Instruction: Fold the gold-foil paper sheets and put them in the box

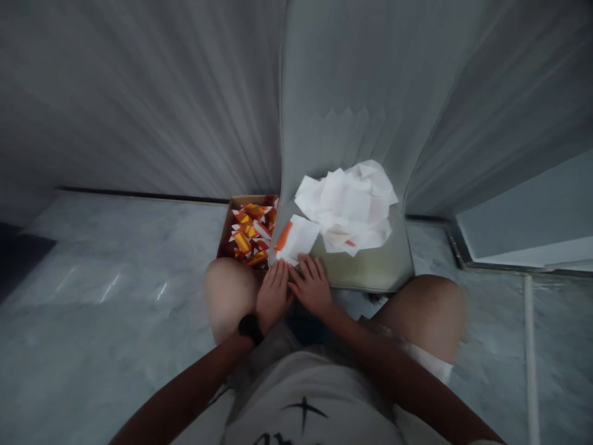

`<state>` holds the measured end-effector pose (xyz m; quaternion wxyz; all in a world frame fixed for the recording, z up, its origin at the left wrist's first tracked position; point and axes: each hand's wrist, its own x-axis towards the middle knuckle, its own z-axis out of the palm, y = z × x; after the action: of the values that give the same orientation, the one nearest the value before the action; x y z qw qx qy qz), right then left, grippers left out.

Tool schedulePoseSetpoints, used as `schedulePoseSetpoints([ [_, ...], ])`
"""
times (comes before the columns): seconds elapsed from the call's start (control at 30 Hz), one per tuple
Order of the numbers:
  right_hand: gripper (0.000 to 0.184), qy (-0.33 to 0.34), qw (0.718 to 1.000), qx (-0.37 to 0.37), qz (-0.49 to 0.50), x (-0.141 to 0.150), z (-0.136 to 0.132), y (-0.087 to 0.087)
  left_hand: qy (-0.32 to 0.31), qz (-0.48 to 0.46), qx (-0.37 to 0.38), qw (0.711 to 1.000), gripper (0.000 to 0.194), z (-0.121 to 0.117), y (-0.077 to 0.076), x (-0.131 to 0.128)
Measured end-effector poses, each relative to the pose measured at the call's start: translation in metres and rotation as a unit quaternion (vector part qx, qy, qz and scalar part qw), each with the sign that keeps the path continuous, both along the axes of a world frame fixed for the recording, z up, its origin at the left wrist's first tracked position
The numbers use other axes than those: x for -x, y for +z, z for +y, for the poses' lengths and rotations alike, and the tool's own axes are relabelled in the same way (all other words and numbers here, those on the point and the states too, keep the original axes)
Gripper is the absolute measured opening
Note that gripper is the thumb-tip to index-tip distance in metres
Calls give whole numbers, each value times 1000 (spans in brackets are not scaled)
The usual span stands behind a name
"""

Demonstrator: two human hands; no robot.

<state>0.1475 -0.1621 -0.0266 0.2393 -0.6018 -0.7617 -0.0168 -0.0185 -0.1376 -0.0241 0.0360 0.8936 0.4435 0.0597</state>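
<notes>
I sit on the floor with my knees apart. My left hand [273, 295] and my right hand [312, 285] lie side by side, fingers stretched flat onto the near edge of a white paper square with an orange stripe [296, 240]. That paper rests on a grey flat surface [370, 272] in front of me. A loose pile of white papers [349, 207] lies just beyond it. A black watch [250, 326] is on my left wrist.
A cardboard box [230, 222] holding several folded orange, yellow and white paper pieces [252, 235] stands left of the grey surface, next to my left knee. Grey curtain folds hang behind. Pale marble floor spreads to both sides; a raised ledge [523, 247] is at right.
</notes>
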Motion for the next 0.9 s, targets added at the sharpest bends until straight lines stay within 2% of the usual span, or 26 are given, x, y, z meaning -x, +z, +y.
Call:
schedulePoseSetpoints([
  [0.2,51,-125,991,40,23,-11,-8,3,0,-16,-4,1000,70,0,5,0],
  [0.37,46,-116,992,29,23,-16,-6,11,31,-77,3,997,75,-9,8,-13],
  [0.5,43,-159,983,15,93,-31,10,22,59,-147,52,986,77,-25,19,-29],
  [0.6,42,-166,970,38,171,-42,38,31,74,-200,99,972,75,-22,36,-31],
  [0.67,37,-166,961,84,203,-46,62,36,100,-232,102,962,71,-2,48,-25],
  [0.77,27,-202,938,172,222,-46,97,43,148,-278,86,945,52,56,61,-10],
  [0.83,24,-254,915,209,232,-43,116,46,174,-301,94,933,38,101,62,-4],
  [0.9,26,-300,897,219,241,-39,131,46,193,-276,108,935,36,140,55,-5],
])
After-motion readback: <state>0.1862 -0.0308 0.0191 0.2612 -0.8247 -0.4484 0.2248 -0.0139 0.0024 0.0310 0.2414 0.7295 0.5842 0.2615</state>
